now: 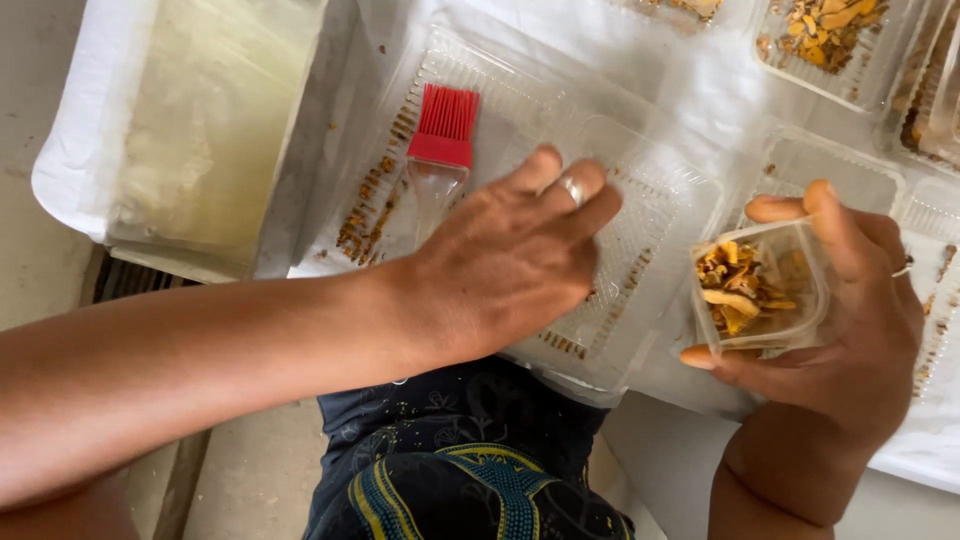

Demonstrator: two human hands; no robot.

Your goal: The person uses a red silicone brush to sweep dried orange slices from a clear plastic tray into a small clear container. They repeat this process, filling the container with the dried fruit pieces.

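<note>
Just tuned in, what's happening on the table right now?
The left hand lies flat on a clear plastic tray that carries orange-brown crumbs. A red silicone brush lies in the tray just beyond it. The right hand holds a small clear container of yellow-orange dried pieces, tipped on its side.

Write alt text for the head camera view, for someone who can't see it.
A right hand holds a small clear tub of orange-brown dried pieces, while the left hand rests on an open clear tray beside a red silicone brush.
</note>
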